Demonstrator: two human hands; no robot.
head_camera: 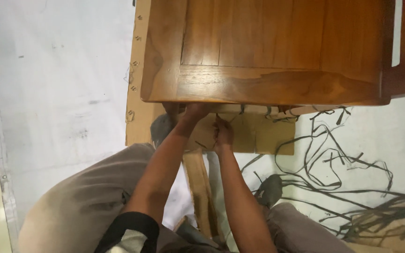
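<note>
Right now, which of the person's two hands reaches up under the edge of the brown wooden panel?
The left hand: its fingers vanish beneath the brown wooden panel, while the right hand stays lower, over the cardboard sheet.

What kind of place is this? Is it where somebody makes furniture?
Probably a furniture workshop, with the work done on the floor. A polished wooden cabinet piece rests on flattened cardboard, loose dark weaving strips lie scattered about, and both hands work under its edge.
</note>
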